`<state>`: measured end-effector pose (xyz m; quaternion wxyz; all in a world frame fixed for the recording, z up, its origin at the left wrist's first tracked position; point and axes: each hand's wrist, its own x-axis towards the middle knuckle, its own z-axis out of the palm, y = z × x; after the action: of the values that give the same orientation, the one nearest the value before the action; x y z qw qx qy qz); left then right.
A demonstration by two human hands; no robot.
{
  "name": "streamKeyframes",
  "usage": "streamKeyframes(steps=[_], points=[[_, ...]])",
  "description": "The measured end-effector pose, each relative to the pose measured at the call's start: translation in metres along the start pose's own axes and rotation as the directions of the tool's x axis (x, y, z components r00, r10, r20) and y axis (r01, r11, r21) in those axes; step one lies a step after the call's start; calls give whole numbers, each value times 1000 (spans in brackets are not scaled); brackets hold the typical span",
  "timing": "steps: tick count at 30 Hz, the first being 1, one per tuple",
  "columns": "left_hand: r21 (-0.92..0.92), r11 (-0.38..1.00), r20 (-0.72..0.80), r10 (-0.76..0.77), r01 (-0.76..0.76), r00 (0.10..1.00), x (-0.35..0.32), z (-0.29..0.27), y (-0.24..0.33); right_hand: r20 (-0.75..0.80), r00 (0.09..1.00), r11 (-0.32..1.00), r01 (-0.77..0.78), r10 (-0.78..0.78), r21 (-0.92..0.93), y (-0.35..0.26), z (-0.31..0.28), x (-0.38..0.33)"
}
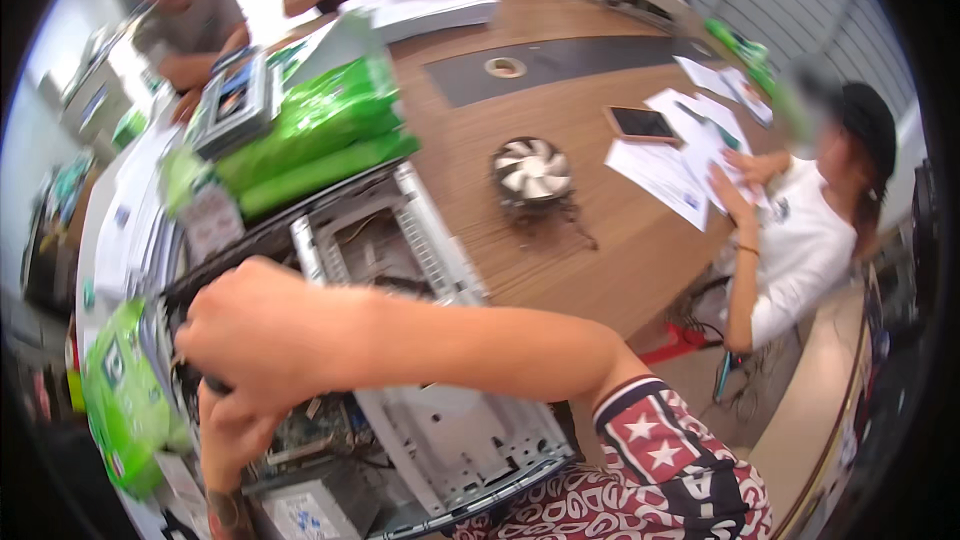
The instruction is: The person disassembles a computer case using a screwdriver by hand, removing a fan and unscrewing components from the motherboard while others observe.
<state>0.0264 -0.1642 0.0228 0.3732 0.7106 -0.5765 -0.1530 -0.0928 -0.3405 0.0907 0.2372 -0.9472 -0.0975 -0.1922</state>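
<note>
Computer case point(430, 440), open at its upper side, lies flat at near edge of worktop point(600, 270); circuit parts & wires are visible inside, and grey metal box point(320, 512) w/ white label sits at its lower L corner. R hand point(255, 330) reaches across the case & bends down at its L side, fingers curled; fingertips are hidden, so I cannot tell if they pinch smth. L hand point(235, 432) is just below R hand, over same area; its grip I also cannot tell. Betw. these 2 shows a small dark thing point(216, 387), too blurred to name. Beyond case: big green package point(315, 125) w/ grey metal unit point(235, 110) on top. L of case: green bag point(125, 400). Fan point(530, 172) w/ white blades lies apart, R of case. Farther R, phone point(642, 124) is beside papers point(660, 175); co-worker point(800, 260) in white top has 2 hands there.
</note>
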Motion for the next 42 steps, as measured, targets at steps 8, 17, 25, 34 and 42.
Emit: streamKeyframes(steps=[8, 17, 25, 34, 42], points=[[-83, 993, -30, -81, 78, 996, -6, -12, -29, -51, 998, 998, 35, -33, 51, 10, 5, -5], [-80, 996, 48, -39, 43, 998, -3, -17, -34, 22, 997, 995, 68, -70, 70, 12, 21, 7], [133, 990, -67, -36, 44, 997, -7, -9, -16, -193, 981, 999, 30, -32, -14, 3, 31, -2], [-69, 994, -111, -89, 81, 990, -5, -9, -10, -122, 990, 998, 62, -63, -13, 2, 26, 3], [-29, 1000, 9, -9, 9, 1000, -19, -23, -61, -464, 885, 987, -98, 29, -125, -1, 50, 0]])
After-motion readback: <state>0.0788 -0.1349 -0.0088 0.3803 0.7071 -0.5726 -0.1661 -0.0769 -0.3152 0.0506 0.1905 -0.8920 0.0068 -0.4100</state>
